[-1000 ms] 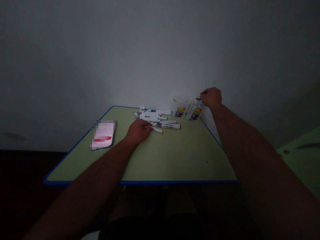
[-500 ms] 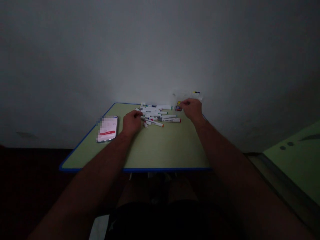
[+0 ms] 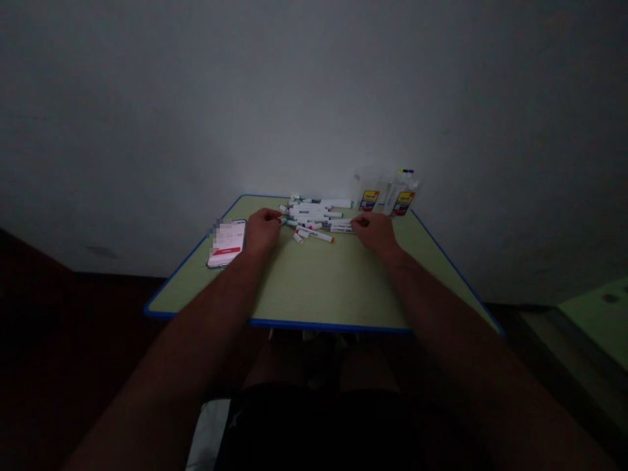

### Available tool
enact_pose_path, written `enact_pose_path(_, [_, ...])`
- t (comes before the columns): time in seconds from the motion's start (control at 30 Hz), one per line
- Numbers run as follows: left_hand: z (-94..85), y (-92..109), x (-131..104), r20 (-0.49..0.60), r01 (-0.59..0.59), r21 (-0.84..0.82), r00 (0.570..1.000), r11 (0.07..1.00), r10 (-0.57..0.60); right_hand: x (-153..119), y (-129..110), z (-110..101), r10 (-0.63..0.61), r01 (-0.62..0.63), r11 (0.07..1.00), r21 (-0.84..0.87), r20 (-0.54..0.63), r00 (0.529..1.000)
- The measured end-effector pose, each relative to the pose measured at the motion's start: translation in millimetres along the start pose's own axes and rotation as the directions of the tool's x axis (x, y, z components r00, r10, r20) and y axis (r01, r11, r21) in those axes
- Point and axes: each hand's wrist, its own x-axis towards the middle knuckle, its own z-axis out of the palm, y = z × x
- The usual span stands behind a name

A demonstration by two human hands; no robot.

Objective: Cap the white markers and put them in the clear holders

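Several white markers [image 3: 314,212] with coloured ends lie in a loose pile at the back middle of the table. At the pile's left edge is my left hand [image 3: 263,229], its fingers pinched together at a small green-ended piece. My right hand [image 3: 377,230] is at the right end of the pile, fingers closed on the end of a white marker [image 3: 341,229]. A marker with an orange end [image 3: 316,235] lies nearest me, beside a short loose cap [image 3: 297,238].
Two clear pouches with yellow and red labels [image 3: 369,200] [image 3: 403,201] stand at the back right against the wall; the right one holds a few markers. A phone [image 3: 227,243] lies at the left. The green table [image 3: 324,288] has a blue edge.
My right hand has moved from the clear pouch down to the right end of the markers. Both pouches now show. The view has shifted slightly; my left hand stays at the pile's left edge.
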Motion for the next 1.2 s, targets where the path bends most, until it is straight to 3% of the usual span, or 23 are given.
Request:
enact_pose_path(0.2, [-2.2,-3.4,2.2,0.038,-0.038,0.07,0.999,0.997,0.035,-3.5,-3.8,6.3,-0.077,0.077,0.997,0.006,0.035,0.996])
enact_pose_path(0.37, [-3.4,-3.5,1.0,0.073,-0.083,0.12,0.995,0.989,0.075,-6.9,-7.8,7.6,-0.175,0.176,0.984,0.006,0.14,0.974])
enact_pose_path(0.6, [-4.0,2.1,-2.9,0.079,-0.089,0.205,0.994,0.975,0.074,-16.2,-13.6,18.3,-0.4,0.42,0.908,-0.001,0.303,0.865])
enact_pose_path(0.77, [-3.9,3.4,-4.1,0.084,-0.099,0.202,0.993,0.974,0.083,-17.3,-16.5,20.6,-0.435,0.486,0.873,-0.04,0.388,0.813])
enact_pose_path(1.2, [-3.8,5.5,-6.8,0.08,-0.097,0.186,0.993,0.978,0.083,-16.2,-16.2,11.9,-0.35,0.411,0.902,-0.129,0.337,0.874])
